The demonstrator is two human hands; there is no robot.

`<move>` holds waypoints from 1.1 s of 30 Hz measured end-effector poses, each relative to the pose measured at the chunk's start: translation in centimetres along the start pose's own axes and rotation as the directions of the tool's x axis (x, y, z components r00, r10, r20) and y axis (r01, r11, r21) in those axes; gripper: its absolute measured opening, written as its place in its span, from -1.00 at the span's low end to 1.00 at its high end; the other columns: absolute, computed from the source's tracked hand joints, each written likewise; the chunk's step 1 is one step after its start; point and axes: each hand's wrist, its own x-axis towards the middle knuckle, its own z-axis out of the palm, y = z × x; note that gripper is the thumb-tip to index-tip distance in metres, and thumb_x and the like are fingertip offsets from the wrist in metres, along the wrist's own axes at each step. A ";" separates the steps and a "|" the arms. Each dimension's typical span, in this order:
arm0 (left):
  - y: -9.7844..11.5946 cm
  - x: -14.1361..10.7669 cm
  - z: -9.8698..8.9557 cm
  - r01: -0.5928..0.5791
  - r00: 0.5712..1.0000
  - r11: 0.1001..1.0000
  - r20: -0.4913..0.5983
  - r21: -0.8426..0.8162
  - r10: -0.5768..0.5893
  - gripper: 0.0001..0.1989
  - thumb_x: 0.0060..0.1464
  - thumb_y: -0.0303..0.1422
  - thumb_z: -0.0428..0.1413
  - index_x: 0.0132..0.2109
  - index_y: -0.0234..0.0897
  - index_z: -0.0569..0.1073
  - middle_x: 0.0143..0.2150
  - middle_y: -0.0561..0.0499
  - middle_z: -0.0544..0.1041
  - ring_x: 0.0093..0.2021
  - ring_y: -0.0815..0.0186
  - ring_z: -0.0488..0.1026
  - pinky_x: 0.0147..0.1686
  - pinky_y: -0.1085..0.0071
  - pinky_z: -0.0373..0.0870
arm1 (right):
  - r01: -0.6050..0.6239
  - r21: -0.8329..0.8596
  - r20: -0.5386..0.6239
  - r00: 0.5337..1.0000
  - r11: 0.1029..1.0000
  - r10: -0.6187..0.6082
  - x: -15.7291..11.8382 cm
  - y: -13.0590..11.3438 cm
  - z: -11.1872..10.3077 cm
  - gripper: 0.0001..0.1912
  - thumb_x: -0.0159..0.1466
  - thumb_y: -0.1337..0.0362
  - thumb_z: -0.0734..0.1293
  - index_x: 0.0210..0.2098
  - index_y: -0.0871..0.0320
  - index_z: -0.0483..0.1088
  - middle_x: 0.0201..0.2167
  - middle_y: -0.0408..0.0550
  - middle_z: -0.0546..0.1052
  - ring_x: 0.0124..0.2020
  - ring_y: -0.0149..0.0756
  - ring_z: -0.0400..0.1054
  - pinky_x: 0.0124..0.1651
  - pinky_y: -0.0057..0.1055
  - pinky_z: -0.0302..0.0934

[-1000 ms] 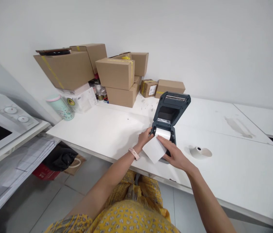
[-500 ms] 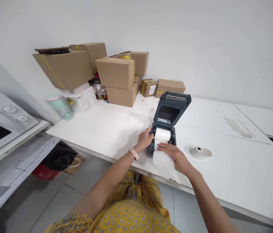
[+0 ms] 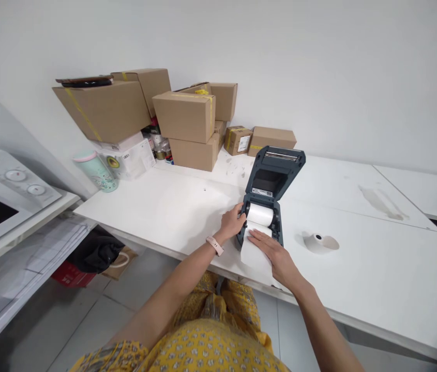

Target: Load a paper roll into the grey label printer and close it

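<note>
A dark label printer [image 3: 276, 173] stands on the white table with its lid raised. Inside it lies a white paper roll [image 3: 260, 214], and a strip of paper [image 3: 255, 256] runs out over the front edge toward me. My left hand [image 3: 232, 223] grips the printer's left side, fingertips at the rim beside the roll. Flat on the paper strip rests my right hand [image 3: 274, 253], its fingers stretched out and lying close together. A second small paper roll [image 3: 319, 243], partly unwound, lies on the table to the right of the printer.
Cardboard boxes [image 3: 185, 118] are stacked at the back left, with two smaller ones behind the printer. A mint tumbler [image 3: 96, 171] and a white box [image 3: 131, 161] stand at the table's left end. A microwave [image 3: 12, 186] sits at the far left.
My right hand has shifted slightly left on the paper, and the strip's loose end has moved left with it. More of the printer's right front shows. My left hand has stayed in place.
</note>
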 end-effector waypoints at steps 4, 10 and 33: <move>0.0 -0.1 0.0 -0.002 1.000 1.000 -0.005 -0.001 0.002 -0.50 0.20 -0.34 -0.02 0.28 -0.07 0.28 0.10 0.05 0.55 0.11 0.21 0.48 0.14 0.29 0.32 | 0.007 -0.040 0.025 1.000 0.999 -0.006 -0.3 0.0 -0.2 -0.21 0.19 0.52 0.17 0.38 -0.03 0.05 0.36 -0.03 0.20 0.38 -0.12 0.05 0.30 0.06 0.11; 0.0 -0.1 0.0 0.004 1.000 1.000 -0.004 -0.007 -0.004 -0.49 0.20 -0.35 -0.01 0.29 -0.06 0.27 0.10 0.06 0.55 0.12 0.22 0.47 0.14 0.30 0.33 | -0.019 -0.047 0.069 0.997 0.999 0.022 -0.6 -0.6 -1.1 -0.15 0.12 0.52 0.15 0.39 -0.01 0.03 0.38 -0.03 0.18 0.39 -0.11 0.03 0.30 0.04 0.08; 0.1 -0.3 0.0 -0.002 1.000 1.000 -0.029 0.028 0.003 -0.51 0.20 -0.31 -0.02 0.28 -0.07 0.27 0.14 0.02 0.52 0.12 0.14 0.46 0.13 0.24 0.33 | -0.063 -0.185 0.143 0.986 0.981 0.090 0.3 -2.0 -2.1 -0.11 -0.09 0.41 0.27 0.28 0.05 0.17 0.37 -0.04 0.20 0.07 0.08 0.19 -0.01 -0.07 0.13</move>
